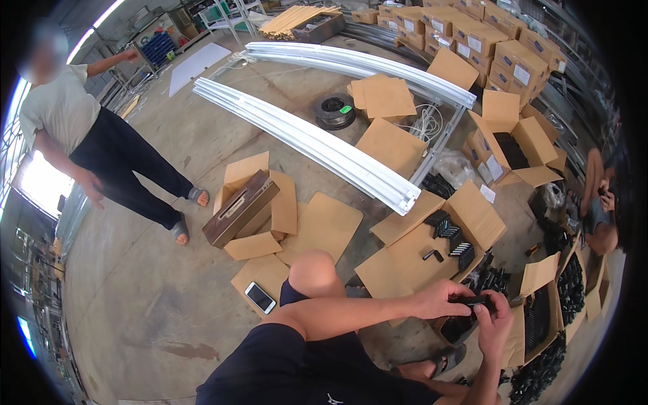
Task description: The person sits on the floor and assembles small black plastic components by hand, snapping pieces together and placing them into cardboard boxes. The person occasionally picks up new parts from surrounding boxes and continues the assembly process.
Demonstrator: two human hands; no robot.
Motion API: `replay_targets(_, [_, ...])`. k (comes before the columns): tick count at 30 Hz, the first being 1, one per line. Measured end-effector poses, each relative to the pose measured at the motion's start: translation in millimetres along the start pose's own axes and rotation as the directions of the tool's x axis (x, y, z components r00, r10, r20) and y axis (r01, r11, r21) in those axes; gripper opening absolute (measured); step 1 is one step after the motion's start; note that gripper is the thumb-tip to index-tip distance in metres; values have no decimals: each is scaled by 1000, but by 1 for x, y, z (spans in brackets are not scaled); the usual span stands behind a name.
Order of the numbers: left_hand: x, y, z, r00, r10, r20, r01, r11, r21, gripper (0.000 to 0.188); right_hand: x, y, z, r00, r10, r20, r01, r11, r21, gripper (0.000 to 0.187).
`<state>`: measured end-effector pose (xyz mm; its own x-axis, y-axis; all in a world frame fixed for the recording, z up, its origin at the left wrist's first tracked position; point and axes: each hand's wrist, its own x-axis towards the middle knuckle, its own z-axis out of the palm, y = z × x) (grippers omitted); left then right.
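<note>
My left hand (pixel 437 300) and my right hand (pixel 495 322) meet at the lower right, both closed on a small black part (pixel 476 300). It is elongated, and fingers cover much of it, so its exact kind does not show. Below my hands is a container of dark parts (pixel 459 328), partly hidden by them. Just beyond, an open carton (pixel 412 262) holds rows of similar black parts (pixel 448 233). Two loose black pieces (pixel 433 256) lie apart from those rows on the cardboard.
More open cartons (pixel 540 317) and heaps of black parts (pixel 570 290) crowd the right. Long white metal profiles (pixel 304 135) cross the floor ahead. A phone (pixel 260 298) lies on cardboard at my left. One person (pixel 101 128) stands far left; another (pixel 599 202) is at far right.
</note>
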<state>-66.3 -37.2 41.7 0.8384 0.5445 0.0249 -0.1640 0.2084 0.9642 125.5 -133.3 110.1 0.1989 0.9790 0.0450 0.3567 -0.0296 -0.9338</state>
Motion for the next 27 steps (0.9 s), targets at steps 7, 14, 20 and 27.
replay_targets(7, [-2,13,4,993,-111,-31,107,989,-102,45,0,7,-2,997,79,23,-82,982,169,29])
replay_targets(14, [-5,1,1,991,-73,-113,66,995,-68,43,3,6,1,997,2,73,-9,996,89,36])
replay_targets(20, [-2,8,-15,964,87,-251,21,917,399,45,9,19,-10,991,85,-107,-69,986,153,38])
replay_targets(27, [2,22,-27,898,334,-286,54,562,826,40,15,22,-14,967,187,-174,-165,977,133,17])
